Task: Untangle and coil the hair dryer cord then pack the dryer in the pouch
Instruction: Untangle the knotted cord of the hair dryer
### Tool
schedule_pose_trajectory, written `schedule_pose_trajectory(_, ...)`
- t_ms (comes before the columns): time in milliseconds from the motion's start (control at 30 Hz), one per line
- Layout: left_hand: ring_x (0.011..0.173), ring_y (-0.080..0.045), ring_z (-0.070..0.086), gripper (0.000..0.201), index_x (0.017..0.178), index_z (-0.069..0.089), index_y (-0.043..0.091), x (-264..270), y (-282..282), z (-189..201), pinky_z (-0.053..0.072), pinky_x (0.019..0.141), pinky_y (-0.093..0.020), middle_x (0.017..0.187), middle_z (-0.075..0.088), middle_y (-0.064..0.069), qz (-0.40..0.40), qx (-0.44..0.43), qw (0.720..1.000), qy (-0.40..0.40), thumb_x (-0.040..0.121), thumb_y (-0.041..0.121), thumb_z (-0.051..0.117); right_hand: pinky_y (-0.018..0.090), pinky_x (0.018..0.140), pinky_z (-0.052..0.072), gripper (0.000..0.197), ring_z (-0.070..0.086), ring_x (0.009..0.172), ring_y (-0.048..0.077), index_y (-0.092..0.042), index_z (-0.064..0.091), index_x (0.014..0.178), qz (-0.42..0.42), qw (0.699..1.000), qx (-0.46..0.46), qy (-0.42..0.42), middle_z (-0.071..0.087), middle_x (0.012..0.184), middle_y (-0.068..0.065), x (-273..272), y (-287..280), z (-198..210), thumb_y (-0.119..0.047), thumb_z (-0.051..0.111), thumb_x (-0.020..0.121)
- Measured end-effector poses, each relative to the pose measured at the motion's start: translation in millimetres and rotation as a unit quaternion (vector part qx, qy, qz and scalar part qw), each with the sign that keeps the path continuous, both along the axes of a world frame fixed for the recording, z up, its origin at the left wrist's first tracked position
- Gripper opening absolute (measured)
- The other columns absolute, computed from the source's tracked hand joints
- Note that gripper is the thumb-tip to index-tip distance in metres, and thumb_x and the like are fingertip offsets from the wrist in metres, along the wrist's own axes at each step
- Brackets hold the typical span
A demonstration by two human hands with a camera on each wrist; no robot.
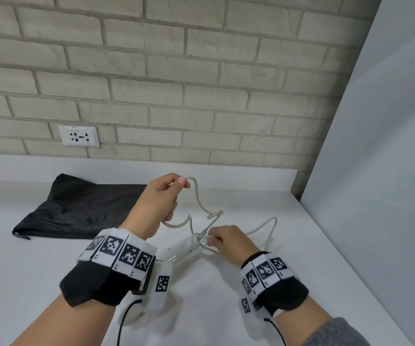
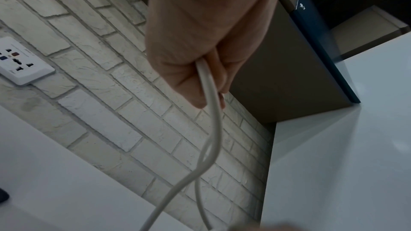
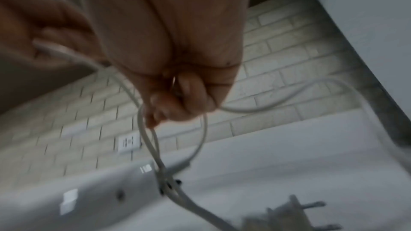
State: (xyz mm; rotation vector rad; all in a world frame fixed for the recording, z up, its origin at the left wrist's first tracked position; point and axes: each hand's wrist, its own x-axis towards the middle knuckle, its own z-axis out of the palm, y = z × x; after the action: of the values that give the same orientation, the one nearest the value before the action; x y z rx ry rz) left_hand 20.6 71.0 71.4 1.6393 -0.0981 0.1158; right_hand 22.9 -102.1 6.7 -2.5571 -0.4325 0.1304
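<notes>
The white hair dryer (image 1: 180,250) lies on the white counter, partly hidden behind my left wrist; its handle (image 3: 89,196) shows in the right wrist view. Its pale cord (image 1: 199,203) rises in loops with a knot (image 1: 215,215) in mid-air. My left hand (image 1: 162,196) holds a raised loop of cord (image 2: 209,85), pinched between thumb and fingers. My right hand (image 1: 222,242) grips cord strands (image 3: 151,140) low, near the handle end. The plug (image 3: 293,212) lies blurred on the counter. The black pouch (image 1: 84,208) lies flat at the back left.
A brick wall with a white socket plate (image 1: 79,136) runs along the back of the counter (image 1: 276,283). A tall pale panel (image 1: 388,146) closes off the right side. Cables hang from both wrist bands.
</notes>
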Motion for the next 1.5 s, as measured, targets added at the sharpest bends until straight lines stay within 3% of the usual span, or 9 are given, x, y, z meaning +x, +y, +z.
schedule_pose_trajectory(267, 0.035, -0.008, 0.021, 0.024, 0.08, 0.063, 0.015, 0.0, 4.1, -5.0, 0.022, 0.038, -0.018, 0.034, 0.031, 0.01, 0.032, 0.11, 0.993, -0.031, 0.094, 0.025, 0.046, 0.013, 0.038, 0.027, 0.025, 0.029, 0.038, 0.005, -0.02, 0.055, 0.079, -0.04, 0.867, 0.482, -0.12, 0.034, 0.045, -0.012, -13.6, -41.2, 83.0, -0.019, 0.038, 0.097)
schedule_pose_trajectory(400, 0.035, -0.009, 0.026, 0.021, 0.083, 0.064, 0.015, 2.2, 5.0, -5.2, 0.024, 0.037, -0.015, 0.048, 0.03, 0.002, 0.053, 0.196, 0.975, -0.088, 0.093, 0.025, 0.048, 0.015, 0.036, 0.022, 0.028, 0.029, 0.037, 0.006, -0.02, 0.051, 0.074, -0.096, 0.807, 0.571, -0.116, 0.029, 0.049, -0.01, -17.1, -64.5, 91.4, -0.021, 0.035, 0.098)
schedule_pose_trajectory(767, 0.071, -0.016, 0.051, 0.024, 0.078, 0.054, 0.036, 2.1, 9.4, 13.9, 0.036, 0.064, -0.013, 0.091, 0.062, -0.004, 0.018, 0.235, 0.95, -0.205, 0.095, 0.024, 0.042, 0.025, 0.046, 0.045, 0.024, 0.058, 0.074, 0.018, -0.022, 0.049, 0.082, -0.162, 0.87, 0.459, -0.078, 0.046, 0.088, 0.002, -0.1, -84.2, 59.7, -0.01, 0.034, 0.095)
schedule_pose_trajectory(867, 0.088, -0.028, 0.055, 0.022, 0.078, 0.054, 0.037, -1.3, 9.1, 20.0, 0.041, 0.077, -0.028, 0.096, 0.062, -0.01, -0.003, 0.224, 0.95, -0.219, 0.094, 0.026, 0.043, 0.039, 0.068, 0.052, 0.034, 0.056, 0.084, 0.029, -0.028, 0.04, 0.126, -0.241, 0.936, 0.182, -0.179, 0.036, 0.127, 0.01, 5.2, -85.2, 46.9, -0.015, 0.033, 0.096)
schedule_pose_trajectory(1000, 0.064, -0.018, 0.042, 0.02, 0.08, 0.057, 0.03, -4.8, 6.6, 26.6, 0.033, 0.059, -0.017, 0.084, 0.057, -0.019, -0.02, 0.192, 0.955, -0.226, 0.09, 0.033, 0.041, 0.033, 0.071, 0.043, 0.063, 0.056, 0.098, 0.033, -0.027, 0.011, 0.144, -0.286, 0.951, -0.105, -0.056, 0.014, 0.15, 0.015, -1.4, -76.3, 37.4, -0.015, 0.042, 0.091)
schedule_pose_trajectory(1133, 0.055, -0.005, 0.029, 0.025, 0.077, 0.055, 0.023, -6.8, 0.7, 31.8, 0.028, 0.052, -0.017, 0.064, 0.034, -0.004, -0.015, 0.151, 0.968, -0.2, 0.096, 0.024, 0.039, 0.025, 0.095, 0.033, 0.057, 0.035, 0.12, 0.021, -0.026, 0.038, 0.134, -0.1, 0.971, -0.048, -0.21, 0.031, 0.142, 0.001, -16.6, -60.9, 37.3, -0.01, 0.055, 0.082)
schedule_pose_trajectory(1233, 0.064, -0.013, 0.031, 0.026, 0.076, 0.051, 0.021, -5.2, -4.2, 32.4, 0.029, 0.059, -0.026, 0.067, 0.034, -0.001, 0.019, 0.076, 0.982, -0.172, 0.097, 0.025, 0.037, 0.003, 0.078, 0.032, 0.043, 0.045, 0.094, 0.006, -0.021, 0.05, 0.124, 0.042, 0.982, 0.055, -0.176, 0.052, 0.113, -0.005, -24.3, -43.9, 37.3, -0.013, 0.059, 0.083)
schedule_pose_trajectory(1333, 0.063, -0.013, 0.034, 0.028, 0.073, 0.051, 0.022, -0.6, -5.4, 31.2, 0.033, 0.063, -0.025, 0.066, 0.036, 0.0, 0.042, 0.023, 0.987, -0.151, 0.097, 0.025, 0.037, 0.005, 0.064, 0.038, 0.018, 0.053, 0.072, 0.0, -0.011, 0.061, 0.105, 0.027, 0.977, 0.145, -0.156, 0.059, 0.084, -0.006, -23.3, -37.2, 33.7, -0.012, 0.056, 0.088)
schedule_pose_trajectory(1500, 0.078, -0.017, 0.047, 0.016, 0.086, 0.053, 0.021, 8.7, -5.6, 22.0, 0.039, 0.07, -0.025, 0.084, 0.05, -0.003, 0.097, 0.073, 0.985, -0.119, 0.095, 0.024, 0.04, 0.019, 0.069, 0.047, 0.009, 0.056, 0.076, 0.008, -0.014, 0.054, 0.091, 0.019, 0.965, 0.211, -0.151, 0.056, 0.087, 0.0, -23.6, -28.9, 26.8, -0.012, 0.046, 0.093)
